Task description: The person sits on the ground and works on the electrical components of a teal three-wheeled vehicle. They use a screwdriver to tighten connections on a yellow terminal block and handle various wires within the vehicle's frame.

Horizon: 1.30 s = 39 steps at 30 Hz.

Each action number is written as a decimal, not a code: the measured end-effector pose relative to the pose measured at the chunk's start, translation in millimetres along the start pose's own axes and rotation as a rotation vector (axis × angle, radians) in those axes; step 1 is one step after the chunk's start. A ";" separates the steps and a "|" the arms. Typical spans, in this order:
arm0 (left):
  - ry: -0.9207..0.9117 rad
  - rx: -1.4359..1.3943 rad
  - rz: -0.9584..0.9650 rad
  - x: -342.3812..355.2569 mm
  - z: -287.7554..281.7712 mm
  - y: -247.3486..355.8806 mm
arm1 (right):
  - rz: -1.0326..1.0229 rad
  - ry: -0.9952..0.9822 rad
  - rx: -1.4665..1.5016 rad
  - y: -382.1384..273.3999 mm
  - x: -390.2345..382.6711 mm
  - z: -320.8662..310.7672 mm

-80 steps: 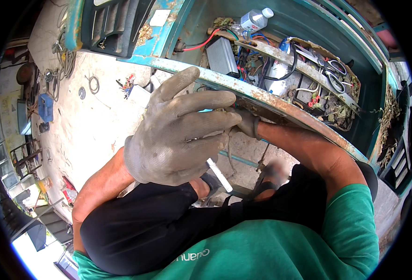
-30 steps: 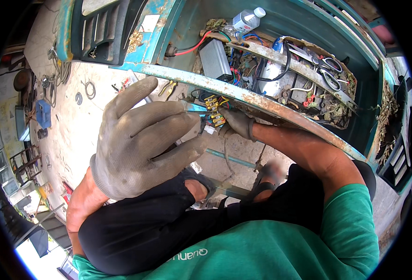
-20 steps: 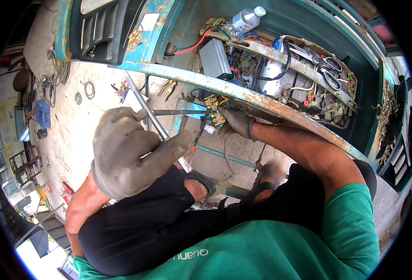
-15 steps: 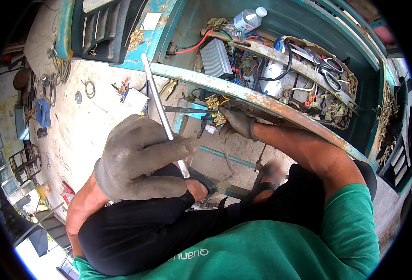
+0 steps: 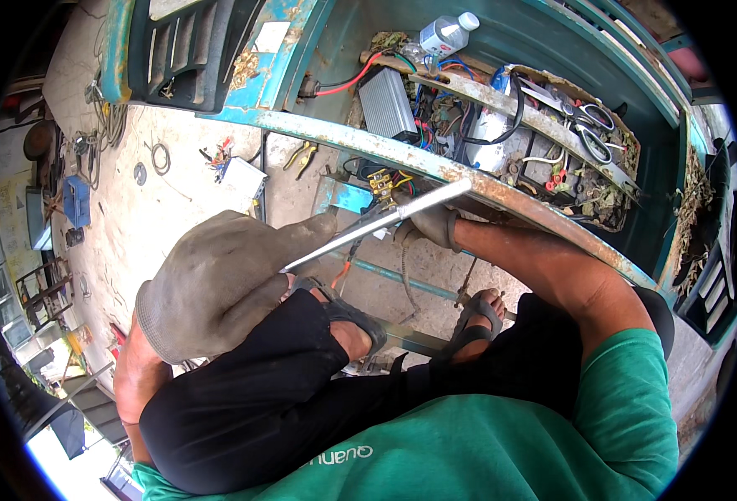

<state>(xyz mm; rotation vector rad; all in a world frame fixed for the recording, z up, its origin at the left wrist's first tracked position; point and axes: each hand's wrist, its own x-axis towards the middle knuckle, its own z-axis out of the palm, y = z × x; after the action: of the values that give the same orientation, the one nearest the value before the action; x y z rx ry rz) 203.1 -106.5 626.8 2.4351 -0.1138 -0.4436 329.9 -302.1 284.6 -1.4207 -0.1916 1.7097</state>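
Note:
My left hand (image 5: 227, 271), in a grey work glove, is closed on the near end of a silver bar, the crosspiece of a T-handle wrench (image 5: 385, 219). Its bar slants up to the right, its far end over my right wrist. The wrench's dark shaft runs to a small yellow terminal block (image 5: 381, 182) with wires around it. My right hand (image 5: 431, 219), also gloved, grips that block from the right; the bar hides part of its fingers. An orange wire (image 5: 343, 271) hangs below the bar.
Beyond a rusty teal frame edge (image 5: 352, 144) lies a bin with a finned metal box (image 5: 388, 104), a plastic bottle (image 5: 448, 35), scissors (image 5: 594, 129) and tangled wires. Pliers (image 5: 302, 159) and a silver box (image 5: 241, 185) lie on the floor. My sandalled feet are below.
The wrench's bar has turned clockwise, from steep to slanting up rightward. My left hand has shifted left and slightly down, fingers now curled on the bar's end. My right hand stays put.

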 end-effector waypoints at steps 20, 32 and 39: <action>0.237 0.343 -0.242 8.8 4.0 18.4 | 0.003 0.075 -0.106 -3.2 0.1 0.4; 0.259 0.050 0.002 14.0 28.7 0.7 | 0.011 0.080 -0.017 -8.9 -7.0 5.7; 0.147 0.145 0.071 15.2 10.3 3.7 | 0.008 0.058 -0.015 -5.9 -5.0 3.2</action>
<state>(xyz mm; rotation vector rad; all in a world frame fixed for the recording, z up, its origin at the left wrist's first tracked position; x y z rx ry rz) 213.9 -118.4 617.2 2.5875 -0.1742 -0.2303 330.0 -300.7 292.9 -1.4819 -0.1668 1.6746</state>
